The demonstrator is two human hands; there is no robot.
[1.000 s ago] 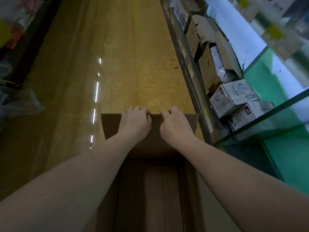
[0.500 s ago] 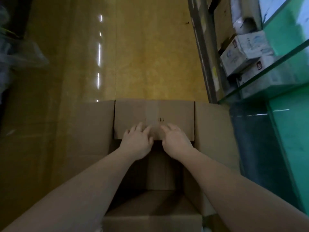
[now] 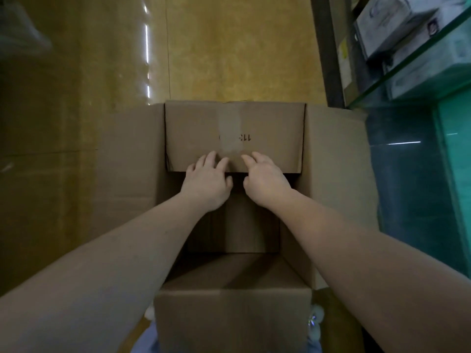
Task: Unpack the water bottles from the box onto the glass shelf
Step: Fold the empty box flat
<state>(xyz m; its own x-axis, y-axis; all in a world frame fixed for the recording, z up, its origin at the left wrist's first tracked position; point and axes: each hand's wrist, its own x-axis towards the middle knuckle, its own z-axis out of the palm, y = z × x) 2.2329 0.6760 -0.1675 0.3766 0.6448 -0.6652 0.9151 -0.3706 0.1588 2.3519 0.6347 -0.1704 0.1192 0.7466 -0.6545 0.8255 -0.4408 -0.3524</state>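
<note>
While both hands lie side by side, the left hand (image 3: 207, 183) and right hand (image 3: 265, 180) press relaxed fingers on the far flap (image 3: 234, 128) of the opened box (image 3: 127, 159), with the glass shelf (image 3: 418, 62) off to their right.

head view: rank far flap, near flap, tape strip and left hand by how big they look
1. Far flap and near flap: alike, and the near one is closer to the camera and cut off by the frame, so unranked.
2. Left hand.
3. Tape strip, close to the hand in size.
</note>
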